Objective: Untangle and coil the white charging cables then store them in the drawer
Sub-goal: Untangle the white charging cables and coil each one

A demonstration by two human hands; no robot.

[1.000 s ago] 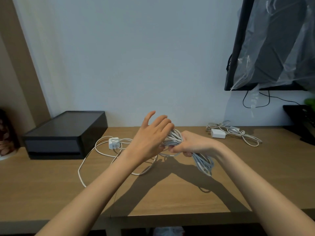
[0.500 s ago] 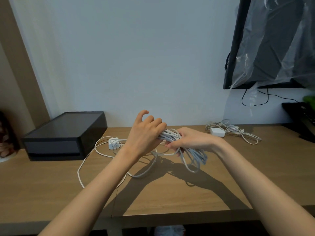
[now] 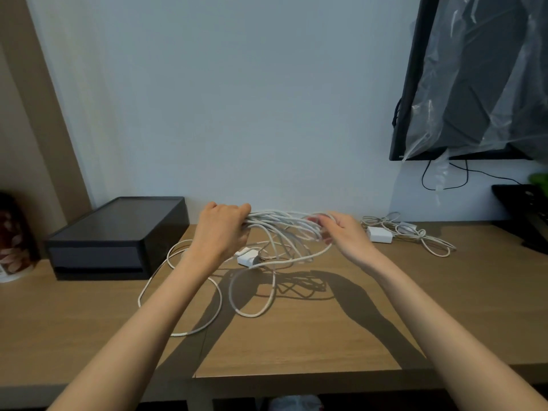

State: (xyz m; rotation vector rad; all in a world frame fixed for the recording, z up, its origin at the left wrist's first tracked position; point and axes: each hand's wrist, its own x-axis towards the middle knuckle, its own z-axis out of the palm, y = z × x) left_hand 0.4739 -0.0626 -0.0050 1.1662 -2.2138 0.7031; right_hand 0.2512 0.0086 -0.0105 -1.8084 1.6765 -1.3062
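Note:
A bundle of white charging cable [image 3: 281, 225] is stretched in the air between my hands above the wooden desk. My left hand [image 3: 221, 229] grips its left end with curled fingers. My right hand [image 3: 344, 232] holds the right end, fingers hooked through the loops. Loose loops [image 3: 252, 295] hang down and trail on the desk, with a white charger block [image 3: 248, 257] under the bundle. A second tangled white cable with its charger [image 3: 406, 232] lies at the back right. The black drawer box [image 3: 118, 241] stands shut at the back left.
The wooden desk [image 3: 326, 330] runs along a white wall. A dark screen under clear plastic [image 3: 474, 78] hangs at the upper right. A black object [image 3: 527, 215] sits at the far right, and a patterned container [image 3: 14, 241] stands at the far left.
My hands have moved apart and pulled the bundled cable out into a wide stretch. More loops have dropped onto the desk, and the charger block has slid toward the middle.

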